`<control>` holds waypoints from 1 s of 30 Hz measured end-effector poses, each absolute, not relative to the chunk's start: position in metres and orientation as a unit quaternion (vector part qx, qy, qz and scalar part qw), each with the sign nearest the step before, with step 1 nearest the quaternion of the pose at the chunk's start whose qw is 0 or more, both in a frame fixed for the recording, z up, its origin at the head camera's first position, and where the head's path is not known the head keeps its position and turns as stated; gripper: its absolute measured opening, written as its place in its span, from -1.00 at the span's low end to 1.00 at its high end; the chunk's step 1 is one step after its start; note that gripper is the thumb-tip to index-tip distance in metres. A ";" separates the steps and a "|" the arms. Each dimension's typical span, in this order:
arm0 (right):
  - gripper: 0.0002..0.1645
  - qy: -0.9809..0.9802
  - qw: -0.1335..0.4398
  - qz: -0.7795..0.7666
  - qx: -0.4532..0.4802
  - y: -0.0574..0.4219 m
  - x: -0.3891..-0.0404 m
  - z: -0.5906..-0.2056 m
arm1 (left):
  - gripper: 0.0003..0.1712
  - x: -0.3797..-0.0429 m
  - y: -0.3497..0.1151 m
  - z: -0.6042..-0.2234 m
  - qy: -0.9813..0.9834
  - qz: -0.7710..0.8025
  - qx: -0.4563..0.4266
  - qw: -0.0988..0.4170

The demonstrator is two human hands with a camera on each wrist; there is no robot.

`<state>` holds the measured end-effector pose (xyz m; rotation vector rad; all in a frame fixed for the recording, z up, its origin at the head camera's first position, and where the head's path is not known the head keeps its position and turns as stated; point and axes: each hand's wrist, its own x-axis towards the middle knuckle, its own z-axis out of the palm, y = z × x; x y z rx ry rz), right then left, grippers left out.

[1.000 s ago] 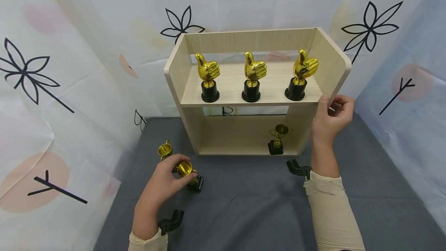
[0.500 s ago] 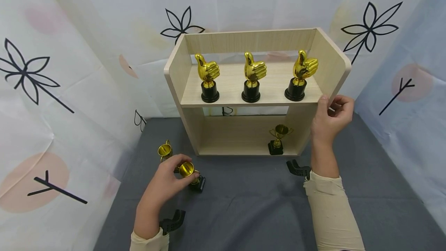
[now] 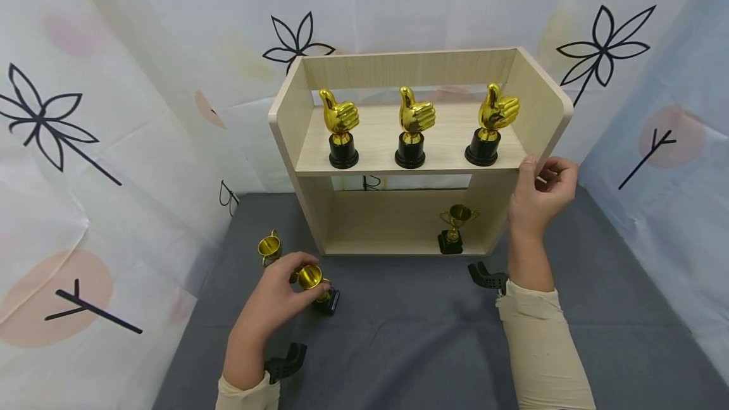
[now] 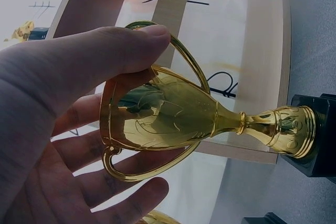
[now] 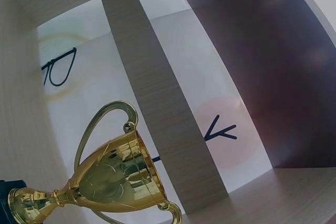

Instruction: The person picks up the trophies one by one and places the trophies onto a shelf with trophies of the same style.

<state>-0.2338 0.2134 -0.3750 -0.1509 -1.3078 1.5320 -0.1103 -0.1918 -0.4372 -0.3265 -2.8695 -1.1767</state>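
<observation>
My left hand (image 3: 279, 296) grips a gold two-handled trophy cup (image 3: 311, 277) by its bowl, to the left in front of the shelf. In the left wrist view the thumb lies over one handle of this trophy cup (image 4: 173, 114), fingers behind the bowl; its black base sits close over the grey cloth. A second trophy cup (image 3: 270, 247) stands just behind that hand, partly hidden. My right hand (image 3: 541, 198) pinches the right side panel of the pale wooden shelf (image 3: 387, 220). Inside the lower compartment, at right, stands another trophy cup (image 3: 454, 228), also large in the right wrist view.
Three gold thumbs-up trophies, at left (image 3: 342, 125), middle (image 3: 412, 125) and right (image 3: 490, 125), stand on the upper shelf board. A grey cloth (image 3: 410, 334) covers the table. Patterned white fabric (image 3: 171, 49) hangs behind and at both sides.
My left hand has slid a little to the right with the trophy cup in its grip. The right hand stays on the shelf's side panel.
</observation>
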 end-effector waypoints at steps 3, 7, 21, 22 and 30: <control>-0.85 -0.549 0.532 0.641 -0.063 0.214 -0.235 -0.376 | -0.51 -0.111 -0.191 -0.437 -0.917 -0.383 -0.109 0.014; -0.87 -0.546 0.531 0.645 -0.062 0.206 -0.226 -0.366 | -0.52 -0.113 -0.189 -0.438 -0.916 -0.385 -0.116 0.016; -0.85 -0.541 0.534 0.647 -0.057 0.207 -0.227 -0.367 | -0.52 -0.115 -0.185 -0.439 -0.915 -0.386 -0.119 0.007; -0.85 -0.542 0.534 0.647 -0.057 0.207 -0.227 -0.367 | -0.53 -0.116 -0.185 -0.439 -0.914 -0.388 -0.119 0.007; -0.85 -0.544 0.533 0.646 -0.058 0.206 -0.226 -0.367 | -0.54 -0.116 -0.183 -0.438 -0.914 -0.386 -0.128 0.013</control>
